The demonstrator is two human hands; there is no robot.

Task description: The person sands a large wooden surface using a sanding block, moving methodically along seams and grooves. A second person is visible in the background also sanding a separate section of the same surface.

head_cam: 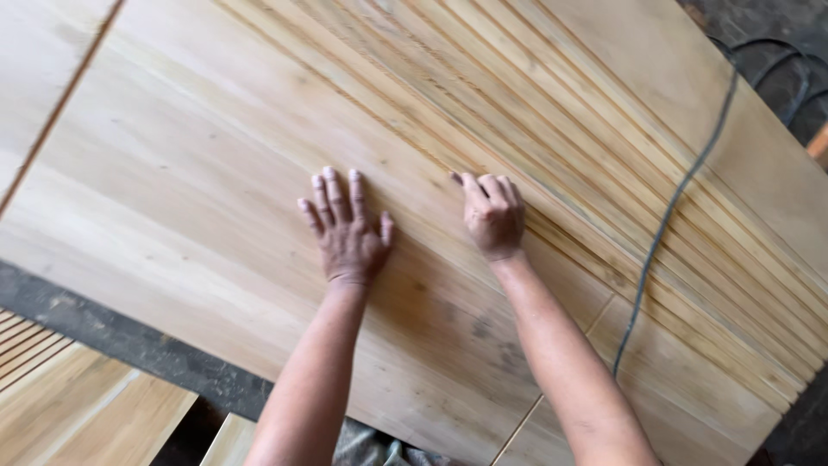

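- A person's two bare hands rested on a large pale wood panel [198,173] that filled most of the frame, seen from above.
- The left hand [345,229] lay flat at centre frame, fingers spread and palm down on the smooth, uncut part of the panel, gripping nothing.
- The right hand [492,211] sat just beside it, to the right, fingers loosely curled with their tips pressed against the nearest edge of a band of grooves [604,147]; it held no tool.
- The grooves ran as narrow parallel lines from the top centre of the frame down toward the lower right, fanning slightly in the wide view.
- Judging by the surface, the grooving covered roughly the right-hand half of the panel, while the broad stretch from centre to left showed none; whether more cuts belonged there could not be told.
- A dark cable [681,190] trailed across the grooved area from the upper right down toward the lower centre; no machine was in view.
- Another grooved board [26,341] showed at the lower left edge, across a dark gap, with plain boards [112,423] beside it.
- Dark floor [776,34] showed at the upper right corner.
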